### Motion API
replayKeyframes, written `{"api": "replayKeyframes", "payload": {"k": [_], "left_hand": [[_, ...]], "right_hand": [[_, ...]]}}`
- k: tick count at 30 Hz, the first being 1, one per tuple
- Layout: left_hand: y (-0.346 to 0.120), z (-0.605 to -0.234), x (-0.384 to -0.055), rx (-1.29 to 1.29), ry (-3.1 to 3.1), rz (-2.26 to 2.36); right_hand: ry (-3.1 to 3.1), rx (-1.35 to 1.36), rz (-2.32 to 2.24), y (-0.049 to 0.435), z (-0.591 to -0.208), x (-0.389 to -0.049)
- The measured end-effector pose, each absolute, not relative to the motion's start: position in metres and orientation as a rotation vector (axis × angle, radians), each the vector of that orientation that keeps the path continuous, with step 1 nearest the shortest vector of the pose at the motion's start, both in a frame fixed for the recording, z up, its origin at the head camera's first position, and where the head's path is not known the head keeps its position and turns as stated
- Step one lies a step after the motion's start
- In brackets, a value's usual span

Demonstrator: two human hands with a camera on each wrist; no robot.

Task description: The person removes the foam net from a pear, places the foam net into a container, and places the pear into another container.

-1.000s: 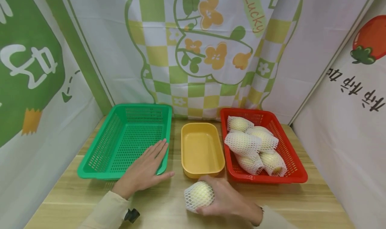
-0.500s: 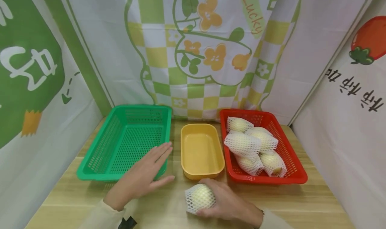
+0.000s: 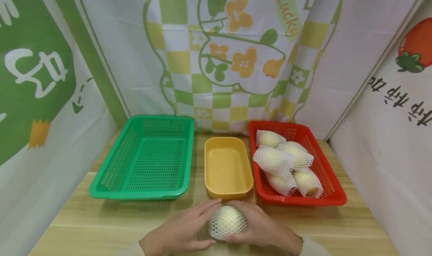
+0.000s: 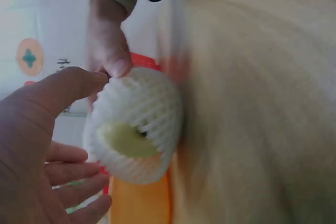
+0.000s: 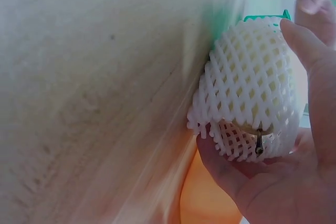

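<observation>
A pale yellow pear (image 3: 228, 223) in a white foam net sits low over the table, in front of the yellow tub. My right hand (image 3: 261, 226) grips it from the right, thumb on the near side and fingers on the far side. Its brown stem shows in the right wrist view, where the net (image 5: 247, 77) covers most of the skin. At the pear's left side is my left hand (image 3: 183, 228), fingers extended and thumb spread. In the left wrist view, this hand (image 4: 37, 135) has its thumb near the net and its fingers loosely bent beside the fruit.
A yellow tub (image 3: 229, 192) with nothing in it stands mid-table. Left of it is an empty green basket (image 3: 141, 194). On the right, a red basket (image 3: 329, 196) holds several netted pears (image 3: 274, 160). A printed curtain (image 3: 222, 98) hangs behind.
My left hand has left the green basket's rim and come down and right, to the pear's side. My right hand keeps its grip on the pear, shifted slightly right in view.
</observation>
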State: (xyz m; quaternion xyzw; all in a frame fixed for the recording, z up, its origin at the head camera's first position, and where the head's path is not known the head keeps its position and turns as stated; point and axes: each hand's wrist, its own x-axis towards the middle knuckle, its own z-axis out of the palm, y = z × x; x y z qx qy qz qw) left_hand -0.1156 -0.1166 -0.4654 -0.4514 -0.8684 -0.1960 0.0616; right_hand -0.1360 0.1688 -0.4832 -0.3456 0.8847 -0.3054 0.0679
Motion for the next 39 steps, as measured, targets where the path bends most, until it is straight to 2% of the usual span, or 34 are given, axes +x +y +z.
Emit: {"api": "replayKeyframes", "payload": {"k": [6, 11, 18, 26, 39], "left_hand": [[-0.113, -0.478, -0.118, -1.255, -2.791, -0.6], [-0.123, -0.481, -0.122, -1.129, -2.695, -0.778], [-0.119, -0.492, -0.128, -1.274, -2.439, -1.168], [-0.107, -0.5, -0.127, -1.238, -2.544, -1.029], [-0.084, -0.498, -0.131, -1.214, -2.704, -1.075]], "right_hand": [[2.643, -1.04, -0.977, 0.175, -0.487, -0.134], [2.614, -1.023, -1.023, 0.178, -0.489, -0.133], [2.613, -1.017, -1.039, 0.178, -0.489, -0.132], [2.594, -1.021, -1.063, 0.171, -0.491, -0.13], [2.639, -1.033, -1.008, 0.163, -0.487, -0.131]]}}
